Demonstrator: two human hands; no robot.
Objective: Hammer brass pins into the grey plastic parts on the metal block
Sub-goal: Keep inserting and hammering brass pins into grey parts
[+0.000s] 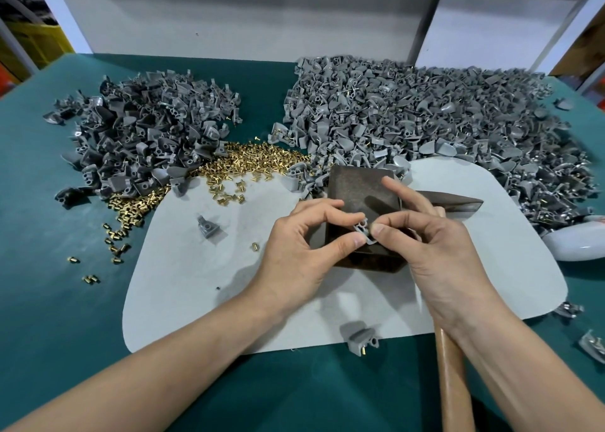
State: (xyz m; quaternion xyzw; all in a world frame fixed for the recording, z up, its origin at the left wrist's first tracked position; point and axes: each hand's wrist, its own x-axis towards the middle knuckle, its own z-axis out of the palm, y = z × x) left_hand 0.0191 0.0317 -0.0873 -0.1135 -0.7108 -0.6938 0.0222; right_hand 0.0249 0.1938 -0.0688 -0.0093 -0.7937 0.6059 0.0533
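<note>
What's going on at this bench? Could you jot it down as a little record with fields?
left hand: pinches a grey part at the metal block
right hand: thumb on that part, hammer gripped under the palm
brass pins: heap at the white mat's far edge
spare parts: left pile, right pile

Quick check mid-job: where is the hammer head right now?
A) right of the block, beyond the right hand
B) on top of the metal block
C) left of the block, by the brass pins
A: the hammer head pokes out right of the metal block, beyond the right hand working at the grey plastic part.
</note>
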